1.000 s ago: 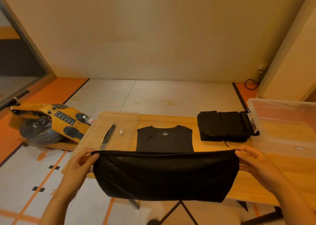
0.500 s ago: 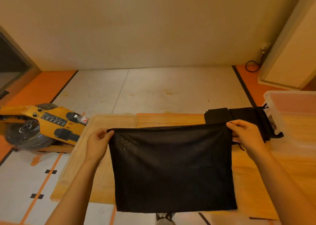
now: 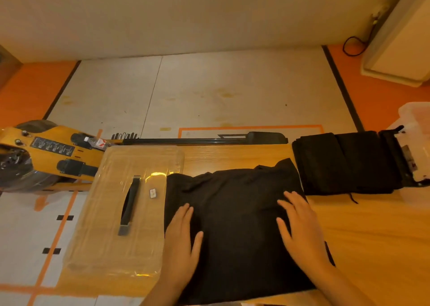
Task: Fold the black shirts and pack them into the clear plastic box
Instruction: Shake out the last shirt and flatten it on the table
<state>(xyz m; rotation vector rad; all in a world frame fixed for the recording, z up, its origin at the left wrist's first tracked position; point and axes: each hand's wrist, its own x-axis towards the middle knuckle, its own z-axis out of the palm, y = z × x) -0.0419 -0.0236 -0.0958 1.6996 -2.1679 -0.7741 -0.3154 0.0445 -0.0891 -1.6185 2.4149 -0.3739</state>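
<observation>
Head view, plastic box cut off right, lid label unreadable

Bare left hand and right hand extend from bare forearms.

Shirt: a wide black fabric shirt is lying spread on the light wooden table.
Hands: the left hand and the right hand are pressing on it, fingers straight.
Stack: folded black shirts are sitting at two o'clock, just beside the clear plastic box.
Lid: a flat clear plastic lid is lying at nine o'clock.
</observation>
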